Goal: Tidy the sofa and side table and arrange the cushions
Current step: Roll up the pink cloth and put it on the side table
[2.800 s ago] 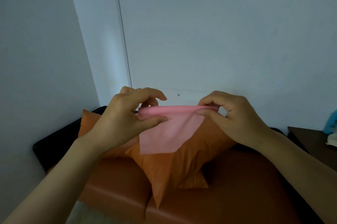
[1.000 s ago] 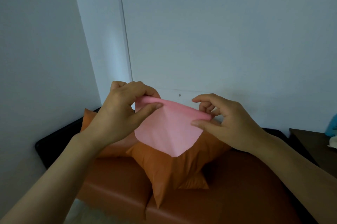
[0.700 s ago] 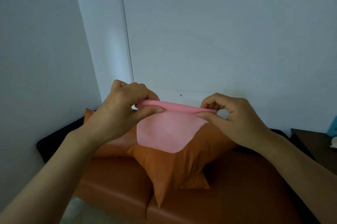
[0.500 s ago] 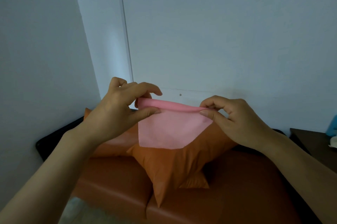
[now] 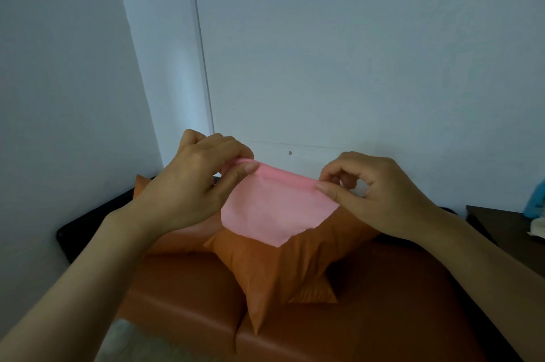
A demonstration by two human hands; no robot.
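I hold a small pink cloth (image 5: 271, 208) in the air above the sofa. My left hand (image 5: 191, 184) pinches its upper left corner between thumb and fingers. My right hand (image 5: 374, 193) pinches its upper right edge. The cloth hangs down to a point in front of an orange cushion (image 5: 274, 270), which stands on one corner on the orange sofa seat (image 5: 182, 296). A second orange cushion (image 5: 177, 240) lies behind it to the left, partly hidden by my left hand.
The sofa's black frame (image 5: 85, 226) runs along the left wall. A dark side table (image 5: 501, 223) stands at the right with a blue thing (image 5: 535, 205) and a pale thing (image 5: 538, 229) on it. White walls close in behind and on the left.
The cloth's top edge was rolled tight half a second ago; now it is spread flatter between my hands. Both hands keep their pinch and have barely shifted.
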